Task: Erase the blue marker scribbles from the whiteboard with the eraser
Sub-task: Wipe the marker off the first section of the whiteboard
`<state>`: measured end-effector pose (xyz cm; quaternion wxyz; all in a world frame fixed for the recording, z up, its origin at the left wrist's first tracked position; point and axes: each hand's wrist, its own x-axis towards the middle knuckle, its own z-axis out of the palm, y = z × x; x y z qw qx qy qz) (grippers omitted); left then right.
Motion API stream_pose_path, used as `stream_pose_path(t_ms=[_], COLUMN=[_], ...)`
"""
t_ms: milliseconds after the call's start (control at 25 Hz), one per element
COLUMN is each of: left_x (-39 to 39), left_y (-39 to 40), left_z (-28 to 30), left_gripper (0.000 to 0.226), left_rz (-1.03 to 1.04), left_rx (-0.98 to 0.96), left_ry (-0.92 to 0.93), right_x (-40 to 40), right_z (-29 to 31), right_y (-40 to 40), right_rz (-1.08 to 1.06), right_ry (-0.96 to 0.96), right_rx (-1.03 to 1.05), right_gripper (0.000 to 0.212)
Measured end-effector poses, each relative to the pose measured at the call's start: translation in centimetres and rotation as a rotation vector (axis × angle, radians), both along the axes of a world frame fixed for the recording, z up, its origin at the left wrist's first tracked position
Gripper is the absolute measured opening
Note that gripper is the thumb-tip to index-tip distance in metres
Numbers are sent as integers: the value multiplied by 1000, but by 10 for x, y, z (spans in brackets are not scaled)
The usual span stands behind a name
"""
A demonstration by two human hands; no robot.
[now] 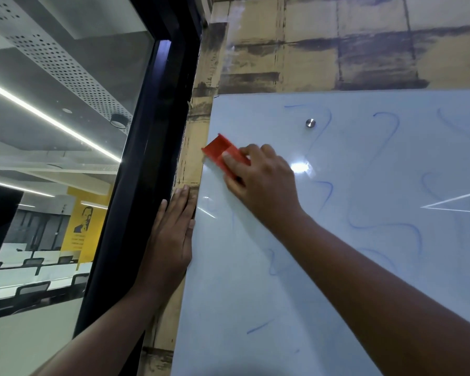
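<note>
Gripping one red eraser [225, 158] at the whiteboard's [337, 267] ten o'clock edge, the right hand [261, 183] curls around it; blue scribbles [385, 229] spread toward three o'clock. One left hand [171, 240] rests flat, fingers straight, on the wall strip [190, 158] beside the board.

Right hand [258, 183] gripping red eraser [223, 156] on whiteboard [255, 294]

The eraser [224, 157] sits on the whiteboard [337, 267] near its upper left edge; the window frame [136, 185] stands left of it.
</note>
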<state>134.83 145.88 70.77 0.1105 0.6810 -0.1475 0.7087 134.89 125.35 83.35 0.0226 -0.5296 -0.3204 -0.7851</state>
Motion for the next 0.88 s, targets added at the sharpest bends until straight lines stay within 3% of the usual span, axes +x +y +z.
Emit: stream_pose_path(t_ms=[160, 440, 600, 760, 880], left_x=[0, -3, -1, 1, 1], left_y=[1, -1, 0, -1, -1], left_z=[-1, -3, -4, -23, -32], left_gripper=[52, 53, 52, 52, 52], left_rz=[-2, -19, -20, -29, -23], left_rx=[6, 8, 13, -7, -4], left_ry=[3, 19, 3, -22, -27], right_x=[-6, -2, -6, -9, -8], right_z=[17, -63, -50, -63, -76], right_y=[-3, -9, -51, -94, -78], right_rz=[45, 2, 76, 95, 126], right_ry=[57, 16, 39, 154, 191], right_rx=[187, -149, 90, 374, 387], right_gripper=[32, 38, 30, 35, 35])
